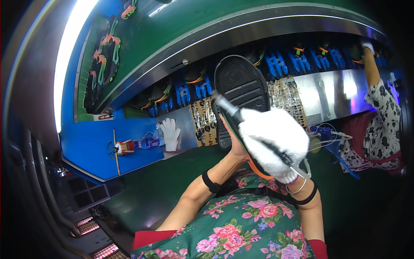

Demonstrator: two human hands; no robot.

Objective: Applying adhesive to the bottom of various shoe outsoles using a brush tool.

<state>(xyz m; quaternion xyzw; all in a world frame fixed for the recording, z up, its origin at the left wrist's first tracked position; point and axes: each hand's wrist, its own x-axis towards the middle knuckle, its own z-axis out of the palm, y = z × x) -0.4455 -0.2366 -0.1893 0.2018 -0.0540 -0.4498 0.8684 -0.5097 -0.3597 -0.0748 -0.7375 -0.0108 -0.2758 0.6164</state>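
My bare left hand (236, 144) is closed around the edge of a dark piece of footwear, a sandal or shoe. Its black ribbed sole (242, 75) faces me, and an orange edge (261, 172) shows below my right hand. In a white knit glove, my right hand (274, 140) is closed on a slim brush-like tool (228, 105) with a grey barrel. The tool's blurred tip points up and left, over the left side of the sole. A thin pale tube loops beside the right wrist. The glove hides much of the footwear.
A metal-edged line (319, 88) runs ahead, with blue racks (276, 64) holding dark, orange-trimmed footwear. On the blue table (90, 149) at left lie a white glove (170, 134) and a bottle (148, 142). A co-worker's arm (371, 71) reaches over the line at right.
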